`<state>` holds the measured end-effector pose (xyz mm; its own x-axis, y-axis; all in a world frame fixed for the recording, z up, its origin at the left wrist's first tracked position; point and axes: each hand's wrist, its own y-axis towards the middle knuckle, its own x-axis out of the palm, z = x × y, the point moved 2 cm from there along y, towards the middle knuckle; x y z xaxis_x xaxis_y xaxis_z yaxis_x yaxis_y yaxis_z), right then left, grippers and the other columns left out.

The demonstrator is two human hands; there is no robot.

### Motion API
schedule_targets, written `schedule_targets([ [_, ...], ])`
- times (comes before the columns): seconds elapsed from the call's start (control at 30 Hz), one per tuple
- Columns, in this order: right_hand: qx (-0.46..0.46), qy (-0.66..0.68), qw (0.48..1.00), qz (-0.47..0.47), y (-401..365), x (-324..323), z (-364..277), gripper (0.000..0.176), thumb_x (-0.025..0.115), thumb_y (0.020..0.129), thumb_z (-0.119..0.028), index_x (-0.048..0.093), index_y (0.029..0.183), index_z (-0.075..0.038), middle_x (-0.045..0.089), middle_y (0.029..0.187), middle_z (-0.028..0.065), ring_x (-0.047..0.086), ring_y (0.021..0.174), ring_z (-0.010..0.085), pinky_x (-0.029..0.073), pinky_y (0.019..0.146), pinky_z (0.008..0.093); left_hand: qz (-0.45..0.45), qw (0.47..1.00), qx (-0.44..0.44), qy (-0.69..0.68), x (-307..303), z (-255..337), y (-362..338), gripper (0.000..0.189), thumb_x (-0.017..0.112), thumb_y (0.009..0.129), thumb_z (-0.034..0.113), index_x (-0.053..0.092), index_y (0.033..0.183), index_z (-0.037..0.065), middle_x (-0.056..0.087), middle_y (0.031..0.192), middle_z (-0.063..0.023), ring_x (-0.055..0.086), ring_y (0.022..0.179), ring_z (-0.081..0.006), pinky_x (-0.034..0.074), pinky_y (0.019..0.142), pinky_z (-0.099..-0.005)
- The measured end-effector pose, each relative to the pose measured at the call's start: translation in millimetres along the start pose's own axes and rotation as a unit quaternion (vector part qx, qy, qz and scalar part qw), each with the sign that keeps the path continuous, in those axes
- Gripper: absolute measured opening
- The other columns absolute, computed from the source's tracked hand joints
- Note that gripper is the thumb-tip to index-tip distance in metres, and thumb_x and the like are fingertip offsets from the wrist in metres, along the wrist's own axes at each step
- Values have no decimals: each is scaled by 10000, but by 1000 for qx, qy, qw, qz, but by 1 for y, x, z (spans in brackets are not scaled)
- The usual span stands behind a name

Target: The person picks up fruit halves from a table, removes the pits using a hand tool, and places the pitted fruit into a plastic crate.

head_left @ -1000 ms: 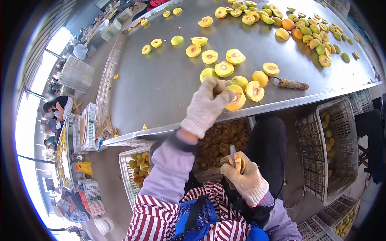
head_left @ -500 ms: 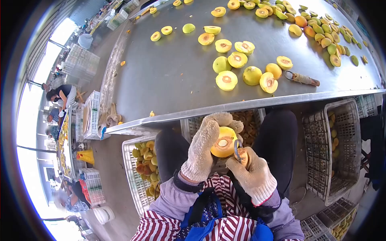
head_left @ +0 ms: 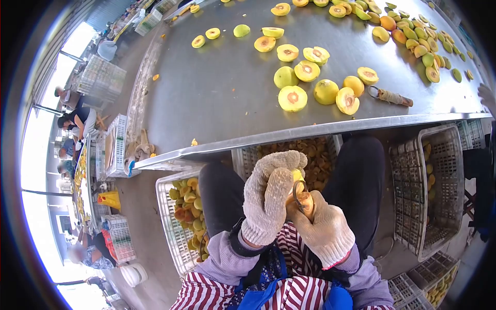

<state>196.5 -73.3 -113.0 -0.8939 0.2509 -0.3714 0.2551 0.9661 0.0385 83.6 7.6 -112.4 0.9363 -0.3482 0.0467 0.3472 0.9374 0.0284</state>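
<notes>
My left hand [head_left: 266,199], in a pale knit glove, is wrapped round a yellow peach half [head_left: 297,175], which mostly hides behind the fingers. In my gloved right hand [head_left: 328,227] is a pitting knife [head_left: 306,201] with a wooden handle and a curved metal loop. The loop sits against the peach half, though its exact contact is hidden by the left fingers. Both hands are above my lap, in front of the metal table [head_left: 206,103]. Several cut peaches [head_left: 292,98] lie on it, beside a second pitting knife [head_left: 393,97] with a cord-wrapped handle.
A crate of peach pieces [head_left: 188,206] stands left of my legs. Between my knees, below the table edge, is a crate of scraps [head_left: 316,155]. A tall crate [head_left: 411,206] stands at right. Another person's gloved hand [head_left: 486,96] shows at the right edge. People work far left.
My left hand has turned its back toward me, covering most of the peach half. The knife loop has shifted slightly left with my right hand. Another person's hand has appeared at the right edge.
</notes>
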Motion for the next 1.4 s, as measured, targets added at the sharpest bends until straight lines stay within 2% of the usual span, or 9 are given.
schedule_targets([
  [0.2, 74, 73, 993, -64, -2, -5, 2, 196, 734, 911, -162, 622, 955, -7, 604, 675, 142, 647, 581, 292, 503, 542, 364, -61, 998, -14, -22, 2, 3, 3, 519, 508, 1055, 454, 566, 1292, -3, 655, 1216, -163, 656, 987, -208, 534, 882, -351],
  [0.33, 185, 198, 956, -110, -4, 0, 18, 195, 684, 945, -177, 636, 1028, -7, 666, 768, 120, 632, 609, 202, 503, 588, 333, -56, 955, 210, 200, 2, 2, 5, 530, 509, 1051, 468, 590, 1270, -8, 652, 1213, -155, 660, 955, -195, 540, 850, -345],
  [0.5, 254, 281, 910, -168, 4, -8, 7, 220, 668, 965, -223, 639, 1040, -18, 647, 731, 49, 594, 564, 153, 472, 541, 293, -88, 990, -22, 106, 8, 20, 13, 395, 522, 1058, 336, 640, 1171, -24, 698, 1088, -162, 681, 938, -212, 555, 812, -353],
  [0.6, 367, 403, 798, -257, 3, -19, 10, 200, 663, 971, -220, 640, 1034, -32, 589, 681, 3, 537, 523, 88, 408, 483, 242, -156, 928, 253, 226, 6, 21, 20, 300, 598, 1018, 250, 660, 1117, -27, 704, 1094, -171, 681, 927, -200, 562, 800, -356],
  [0.77, 347, 591, 630, -365, -2, -23, 21, 148, 635, 990, -161, 600, 1063, -38, 546, 679, -34, 485, 503, 46, 366, 432, 223, -240, 960, 39, 136, 7, 27, 30, 136, 728, 887, 159, 703, 964, 50, 726, 1043, -147, 722, 887, -312, 582, 753, -365],
  [0.9, 346, 580, 688, -264, -10, -11, 15, 133, 618, 993, -117, 591, 1094, -35, 580, 778, -24, 504, 517, 56, 361, 405, 226, -304, 903, 292, 77, 7, 27, 40, 188, 738, 878, 204, 703, 988, 55, 727, 1050, -143, 721, 872, -321, 582, 737, -369],
  [1.13, 374, 598, 635, -316, -2, -15, 23, 78, 625, 971, -100, 593, 941, -36, 502, 580, -12, 435, 398, 72, 320, 352, 242, -276, 891, 176, 314, 9, 23, 44, 266, 736, 872, 293, 694, 1081, 135, 725, 1025, -64, 713, 844, -283, 553, 663, -391],
  [1.27, 342, 646, 606, -314, -6, -13, 22, 114, 603, 960, -83, 580, 858, -37, 453, 501, -2, 384, 341, 86, 284, 327, 255, -210, 836, 370, 345, 18, 39, 36, 285, 733, 865, 335, 678, 1091, 171, 708, 1057, -34, 710, 822, -246, 528, 653, -382],
  [1.4, 334, 692, 566, -299, -4, -13, 20, 130, 573, 964, -51, 576, 836, -37, 427, 475, -7, 370, 325, 94, 280, 320, 255, -251, 857, 221, 393, 19, 35, 39, 321, 714, 927, 303, 667, 1145, 72, 711, 1077, -84, 708, 891, -240, 549, 774, -346],
])
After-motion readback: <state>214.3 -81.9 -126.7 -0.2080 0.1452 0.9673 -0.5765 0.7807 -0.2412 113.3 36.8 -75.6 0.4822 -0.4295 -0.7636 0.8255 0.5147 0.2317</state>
